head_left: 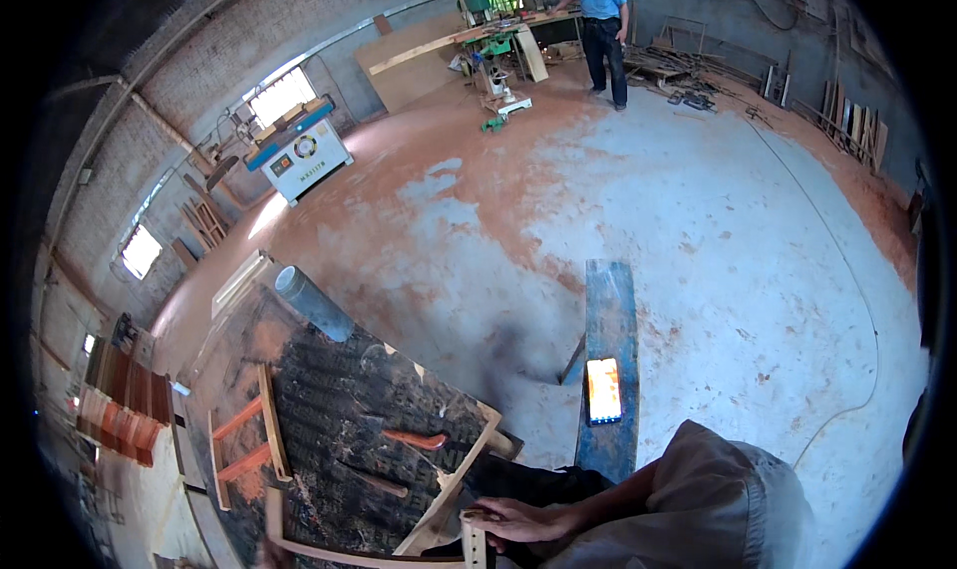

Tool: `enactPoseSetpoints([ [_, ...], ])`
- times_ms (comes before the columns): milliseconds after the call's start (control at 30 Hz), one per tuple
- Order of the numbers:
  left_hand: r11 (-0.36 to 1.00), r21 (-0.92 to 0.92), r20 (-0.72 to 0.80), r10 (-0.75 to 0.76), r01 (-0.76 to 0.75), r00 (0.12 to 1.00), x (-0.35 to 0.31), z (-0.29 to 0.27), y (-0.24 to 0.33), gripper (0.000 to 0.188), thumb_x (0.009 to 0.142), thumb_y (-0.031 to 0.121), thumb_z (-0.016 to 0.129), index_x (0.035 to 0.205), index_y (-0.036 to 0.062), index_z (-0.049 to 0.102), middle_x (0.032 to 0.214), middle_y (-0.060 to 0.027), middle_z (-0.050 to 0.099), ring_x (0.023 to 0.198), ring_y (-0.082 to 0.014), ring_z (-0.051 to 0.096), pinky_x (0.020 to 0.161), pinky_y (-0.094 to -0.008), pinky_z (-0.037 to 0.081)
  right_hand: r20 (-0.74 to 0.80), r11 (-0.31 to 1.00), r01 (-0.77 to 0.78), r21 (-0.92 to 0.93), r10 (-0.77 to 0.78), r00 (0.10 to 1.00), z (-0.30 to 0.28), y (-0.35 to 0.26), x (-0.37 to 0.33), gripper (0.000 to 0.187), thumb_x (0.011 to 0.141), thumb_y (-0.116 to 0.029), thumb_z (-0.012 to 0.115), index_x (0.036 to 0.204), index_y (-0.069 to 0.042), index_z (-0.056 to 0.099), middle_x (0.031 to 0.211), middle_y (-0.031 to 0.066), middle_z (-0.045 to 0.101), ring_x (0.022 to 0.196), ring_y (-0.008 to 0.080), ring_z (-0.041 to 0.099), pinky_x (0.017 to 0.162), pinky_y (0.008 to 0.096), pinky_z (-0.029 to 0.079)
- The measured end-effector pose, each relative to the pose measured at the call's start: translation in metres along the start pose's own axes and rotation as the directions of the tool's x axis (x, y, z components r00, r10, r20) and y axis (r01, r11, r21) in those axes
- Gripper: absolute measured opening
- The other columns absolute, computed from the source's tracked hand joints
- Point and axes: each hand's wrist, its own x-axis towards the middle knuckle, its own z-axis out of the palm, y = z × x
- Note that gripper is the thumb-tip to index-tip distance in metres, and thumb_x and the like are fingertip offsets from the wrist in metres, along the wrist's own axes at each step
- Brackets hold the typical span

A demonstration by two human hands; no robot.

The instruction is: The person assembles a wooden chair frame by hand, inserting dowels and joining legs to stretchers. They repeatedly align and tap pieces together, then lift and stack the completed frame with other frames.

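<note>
At the lower edge, my right hand [518, 521] is closed over the top of a pale post with a row of holes, one end of a wooden frame [474, 544]. A long thin rail of that frame runs left along the bottom of the view to a second upright. Beside that far end shows a blurred bit of my left hand [267, 555], its fingers too smeared to read. On the dark workbench [329, 400] lie a curved orange-red handle [415, 438] and a slim dark tool with a wooden handle [374, 479]. A smaller wooden frame [245, 439] rests to their left.
A grey cylinder [315, 302] lies at the bench's far edge. Right of the bench, a lit phone [603, 390] sits on a narrow blue plank bench [611, 320]. Farther off are a white-and-blue machine [304, 155], a green drill-like machine [488, 61] and a standing person [603, 31].
</note>
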Motion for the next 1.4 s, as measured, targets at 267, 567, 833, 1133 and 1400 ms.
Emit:
enactPoseSetpoints([
  [267,0.399,0.883,-0.017,0.554,-0.248,0.832,-0.111,-0.055,0.286,0.049,0.102,0.015,0.062,0.150,0.0066,0.053,0.100,-0.0239,0.069,0.077,-0.0360,0.070,0.067,-0.0446,0.056,0.115,0.785,0.309,-0.537,-0.295,0.949,-0.011,0.034,0.019,0.044,0.105,-0.032,0.060,0.138,-0.003,0.054,0.118,0.0139,0.068,0.106,0.0254,0.067,0.089,0.0370,0.055],
  [567,0.385,0.877,-0.043,0.656,-0.286,0.753,-0.090,-0.060,0.280,0.058,0.100,0.021,0.064,0.155,0.0086,0.048,0.063,-0.0076,0.057,0.046,-0.0202,0.051,0.047,-0.0377,0.047,-0.092,0.216,-0.115,-0.970,0.112,0.989,-0.071,0.076,0.009,0.087,0.102,-0.051,0.050,0.164,-0.006,0.009,0.169,0.0260,0.010,0.153,0.0498,0.017,0.116,0.0689,0.025],
  [833,0.556,0.798,-0.052,0.447,-0.232,0.893,-0.060,-0.050,0.291,0.061,0.099,0.024,0.066,0.153,0.0067,0.047,0.084,-0.0183,0.066,0.063,-0.0325,0.061,0.060,-0.0454,0.050,-0.103,0.228,-0.131,-0.965,0.131,0.986,-0.078,0.081,0.015,0.087,0.102,-0.053,0.048,0.165,-0.008,0.008,0.169,0.0258,0.008,0.151,0.0539,0.017,0.111,0.0724,0.031],
  [1133,0.679,0.672,-0.018,0.414,-0.296,0.910,-0.038,-0.032,0.307,0.073,0.081,0.001,0.064,0.151,-0.0084,0.042,0.127,-0.0325,0.064,0.117,-0.0413,0.066,0.101,-0.0435,0.050,-0.092,0.182,-0.104,-0.978,0.074,0.993,-0.080,0.094,0.020,0.085,0.100,-0.050,0.053,0.163,-0.005,0.018,0.168,0.0275,0.013,0.149,0.0564,0.021,0.105,0.0733,0.037],
  [1400,0.694,0.579,0.021,0.512,-0.427,0.859,-0.050,-0.047,0.304,0.059,0.093,0.023,0.071,0.143,-0.0035,0.053,0.092,-0.0154,0.070,0.076,-0.0243,0.065,0.070,-0.0392,0.053,-0.109,0.121,-0.125,-0.985,0.132,0.985,-0.077,0.094,0.025,0.086,0.101,-0.054,0.049,0.165,-0.009,0.014,0.169,0.0248,0.009,0.151,0.0522,0.019,0.107,0.0723,0.035],
])
